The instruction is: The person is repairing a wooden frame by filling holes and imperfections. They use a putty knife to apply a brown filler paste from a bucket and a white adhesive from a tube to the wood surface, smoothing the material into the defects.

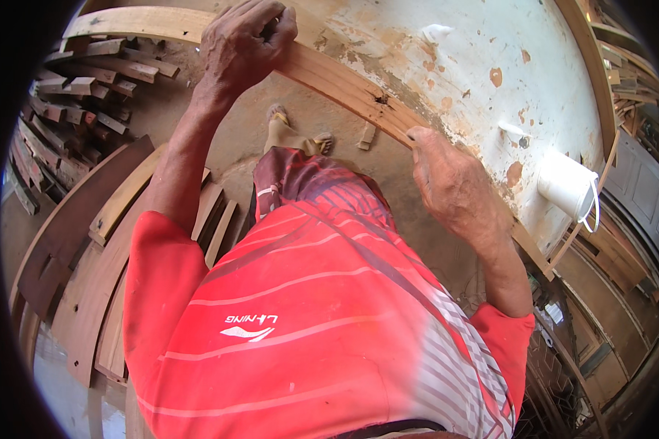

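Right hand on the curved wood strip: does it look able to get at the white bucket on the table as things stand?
Probably yes. The right hand rests on the curved wood strip, and the bare white tabletop between it and the white bucket shows nothing in the way.

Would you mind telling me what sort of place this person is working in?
Most likely a woodworking or carpentry workshop. Both hands, left hand and right hand, rest on a long curved wooden piece lying on a paint-stained work table; stacked timber offcuts and curved boards lie on the dusty floor.

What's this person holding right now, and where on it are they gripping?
A long curved wooden strip lying along the edge of the worn white table. The left hand clasps it over its upper stretch; the right hand presses fingertips on its edge further down.
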